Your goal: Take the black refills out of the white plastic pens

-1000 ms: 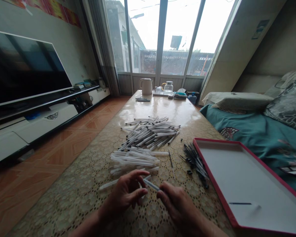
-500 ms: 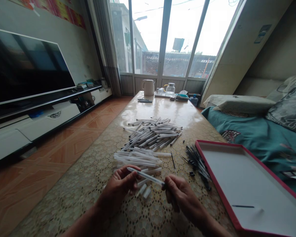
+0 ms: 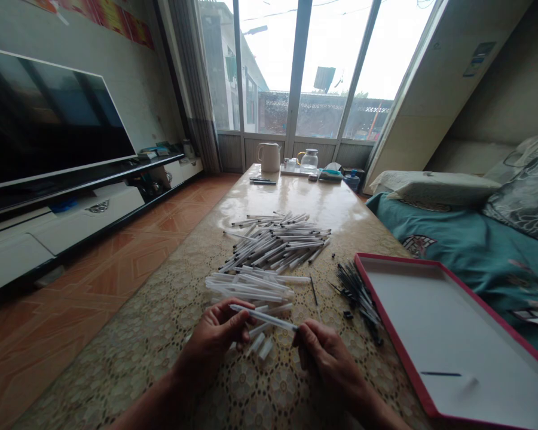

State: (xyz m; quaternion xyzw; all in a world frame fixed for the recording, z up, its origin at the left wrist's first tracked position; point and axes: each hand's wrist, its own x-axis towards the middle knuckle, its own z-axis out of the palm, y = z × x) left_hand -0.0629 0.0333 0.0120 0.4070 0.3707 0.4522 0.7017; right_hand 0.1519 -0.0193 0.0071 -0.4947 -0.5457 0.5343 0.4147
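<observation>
Between my two hands a translucent white pen (image 3: 269, 319) is held slantwise, its left end a little higher. My left hand (image 3: 222, 328) pinches it near the tapered end. My right hand (image 3: 325, 352) is closed at the other end, where a small dark end piece shows by the fingertips; the rest is hidden. Just beyond my left hand lies a pile of clear pen barrels (image 3: 246, 288), with short clear caps (image 3: 265, 349) beneath the held pen. Farther off is a heap of pens with black ends (image 3: 278, 242).
Right of my hands lie black refills (image 3: 361, 298) and small black pieces (image 3: 348, 315), beside a red-edged white tray (image 3: 448, 328) holding one dark refill (image 3: 441, 374). A single refill (image 3: 314, 289) lies mid-table. A kettle (image 3: 269, 157) and glass pot (image 3: 309, 160) stand at the far end.
My right hand has shifted slightly left and turned against the pen's dark end. My left hand and the pen stay almost in place.
</observation>
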